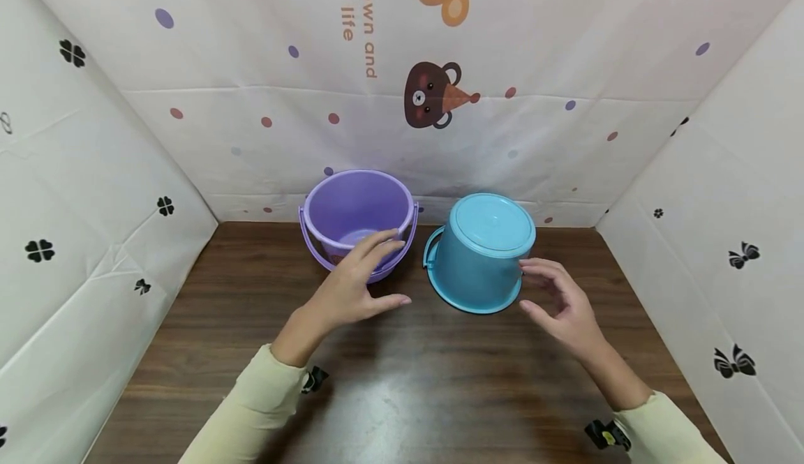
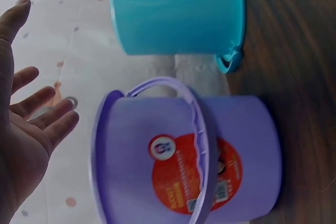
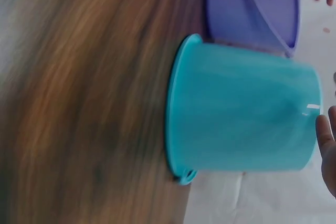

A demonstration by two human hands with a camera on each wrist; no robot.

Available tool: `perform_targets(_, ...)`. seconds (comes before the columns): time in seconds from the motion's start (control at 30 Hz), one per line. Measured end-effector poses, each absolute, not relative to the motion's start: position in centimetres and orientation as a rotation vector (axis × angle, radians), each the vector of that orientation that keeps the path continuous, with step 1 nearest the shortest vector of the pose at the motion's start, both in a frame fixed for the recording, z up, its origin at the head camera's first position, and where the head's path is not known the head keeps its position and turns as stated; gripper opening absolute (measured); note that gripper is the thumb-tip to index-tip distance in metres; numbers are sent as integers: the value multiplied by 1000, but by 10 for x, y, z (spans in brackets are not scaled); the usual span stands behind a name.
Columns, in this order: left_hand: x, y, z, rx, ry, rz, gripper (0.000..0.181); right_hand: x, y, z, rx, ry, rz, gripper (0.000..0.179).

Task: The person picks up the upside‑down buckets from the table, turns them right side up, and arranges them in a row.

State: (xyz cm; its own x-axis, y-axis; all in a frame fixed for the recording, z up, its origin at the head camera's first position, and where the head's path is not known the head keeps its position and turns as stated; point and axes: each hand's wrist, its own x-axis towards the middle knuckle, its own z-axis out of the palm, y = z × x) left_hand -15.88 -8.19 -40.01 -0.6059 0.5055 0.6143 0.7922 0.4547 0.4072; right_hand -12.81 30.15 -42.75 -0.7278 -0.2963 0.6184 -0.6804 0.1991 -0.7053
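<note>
On the left, a purple bucket [image 1: 352, 202] stands upright, its handle hanging down at the front over a red label [image 2: 176, 177]. To its right a blue bucket [image 1: 477, 268] rests upside down, base up and rim on the table, with its handle [image 1: 430, 246] at the left side. My left hand [image 1: 358, 279] is held in front of the purple bucket, fingers spread and thumb apart, holding nothing. Just right of the blue bucket is my right hand [image 1: 562, 303], fingers loosely bent, thumb apart, fingertips close by the bucket's side and nothing in the grasp.
Both buckets are at the back of a dark wooden table [image 1: 389, 373], near a white patterned back sheet [image 1: 251, 157]. White sheets with black clovers and bows rise along the left side [image 1: 82, 192] and the right side [image 1: 710, 241].
</note>
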Motion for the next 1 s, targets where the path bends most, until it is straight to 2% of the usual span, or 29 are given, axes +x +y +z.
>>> perform_targets(0.3,-157,-61,-416,-1177,-2361,-857,82,-130,328,-445,728,-2358,1341,62)
perform_targets(0.57,-163,-47,-437,-1199,-2448,-854,81,-139,347,-460,602,-2529,1166,55)
perform_targets(1.0,-188,-33,-480,-1169,-2647,-800,77,-170,372,-489,450,-2763,1015,50)
